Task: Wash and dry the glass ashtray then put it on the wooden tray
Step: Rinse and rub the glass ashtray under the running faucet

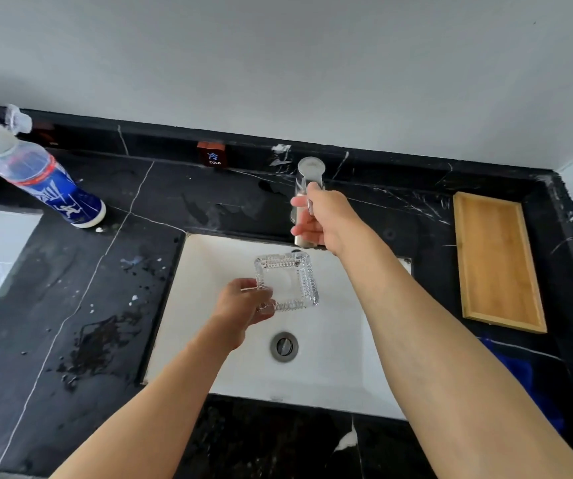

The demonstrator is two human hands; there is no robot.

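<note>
The left hand (243,302) holds the ashtray (287,281) over the sink (330,375), its fingers (262,292) pinching the near-left corner. The ashtray sits below the tap (307,174), above the drain (284,346). The right hand (326,219) grips the tap lever, fingers curled around it. The tray (497,261) lies on the black worktop (70,305) right of the sink. A bottle (46,181) stands at the far left.
</note>
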